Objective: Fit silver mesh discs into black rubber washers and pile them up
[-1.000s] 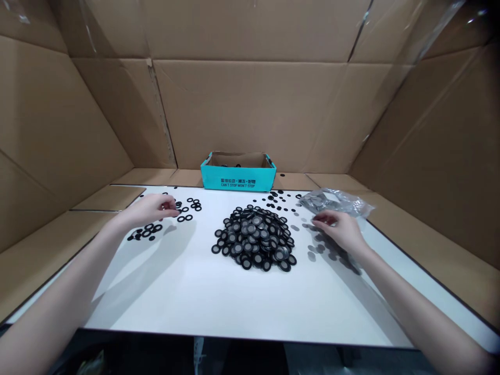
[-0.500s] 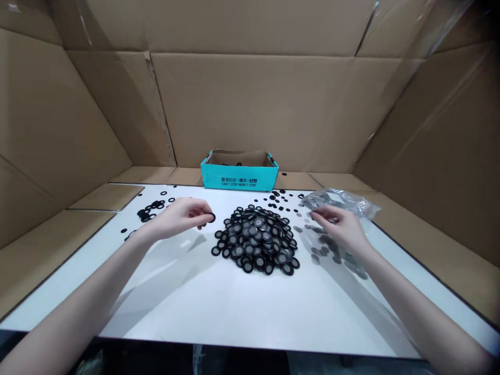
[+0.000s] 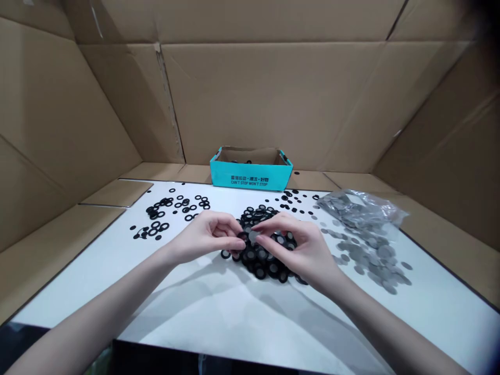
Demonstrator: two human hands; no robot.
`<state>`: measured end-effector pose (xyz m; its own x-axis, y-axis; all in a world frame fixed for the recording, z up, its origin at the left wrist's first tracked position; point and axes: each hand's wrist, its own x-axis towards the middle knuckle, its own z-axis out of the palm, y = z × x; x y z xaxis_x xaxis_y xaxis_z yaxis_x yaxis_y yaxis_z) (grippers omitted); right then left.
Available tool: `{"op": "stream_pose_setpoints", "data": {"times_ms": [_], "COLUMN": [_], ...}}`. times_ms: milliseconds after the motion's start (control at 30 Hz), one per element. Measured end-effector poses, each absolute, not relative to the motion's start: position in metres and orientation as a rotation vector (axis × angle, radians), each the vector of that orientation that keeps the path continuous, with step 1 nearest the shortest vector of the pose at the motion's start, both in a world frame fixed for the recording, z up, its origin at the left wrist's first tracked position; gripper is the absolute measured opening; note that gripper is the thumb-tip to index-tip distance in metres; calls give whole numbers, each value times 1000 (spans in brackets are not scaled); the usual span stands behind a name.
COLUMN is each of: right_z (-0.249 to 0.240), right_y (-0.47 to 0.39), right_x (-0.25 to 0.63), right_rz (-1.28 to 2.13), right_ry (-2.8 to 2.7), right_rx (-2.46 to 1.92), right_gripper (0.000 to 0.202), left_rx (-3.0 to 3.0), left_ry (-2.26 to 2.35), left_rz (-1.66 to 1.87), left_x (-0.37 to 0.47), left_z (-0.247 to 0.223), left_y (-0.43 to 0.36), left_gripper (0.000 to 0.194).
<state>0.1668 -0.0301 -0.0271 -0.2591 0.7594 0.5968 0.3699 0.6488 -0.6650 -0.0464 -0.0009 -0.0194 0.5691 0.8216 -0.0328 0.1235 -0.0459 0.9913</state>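
Note:
My left hand [image 3: 213, 234] pinches a black ring [image 3: 242, 236] between thumb and fingers. Close beside it, my right hand [image 3: 297, 242] grips a grey disc [image 3: 253, 237] at its fingertips. Ring and disc are side by side; whether they touch is hard to tell. Both hands are over a pile of black rings with grey centres [image 3: 261, 270], hiding part of it. Loose black rings [image 3: 155, 227] are scattered on the white table at the left. Grey discs [image 3: 377, 255] spread across the right side, in front of a clear plastic bag [image 3: 363, 208] with more discs inside.
A turquoise open box [image 3: 251, 176] with some black pieces inside stands at the back. Small black pieces [image 3: 291, 200] lie in front of its right side. Cardboard walls [image 3: 273, 94] enclose the white table [image 3: 219, 317] at the back and both sides.
My right hand has come left from the grey discs and now holds one. My left hand has moved right with its ring, so the hands are close together. The camera view has shifted slightly.

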Motion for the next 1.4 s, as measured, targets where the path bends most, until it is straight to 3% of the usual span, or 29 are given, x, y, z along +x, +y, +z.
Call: {"op": "stream_pose_setpoints", "data": {"times_ms": [467,600,833,1100,1400], "right_z": [-50,-56,-55,-49,-42], "right_y": [-26,-28,-31,-33,-36], "right_x": [158,160,162,162,163], "right_rz": [-47,74,310,468,487], "right_ry": [-2005,-1961,-1910,-1889,-1924], "right_rx": [-698,-776,-880,-851,-811], "right_gripper": [26,25,4,17,18], "left_rx": [1489,1508,1626,1901,1987], "left_ry": [817,823,821,886,877], "left_rz": [721,762,803,765,680], "left_x": [-40,-37,-32,-32,-37], "left_z": [-28,-28,-28,-27,-18], "left_y": [-9,-12,-16,-17,-17], "left_gripper": [16,17,14,14,16]}}
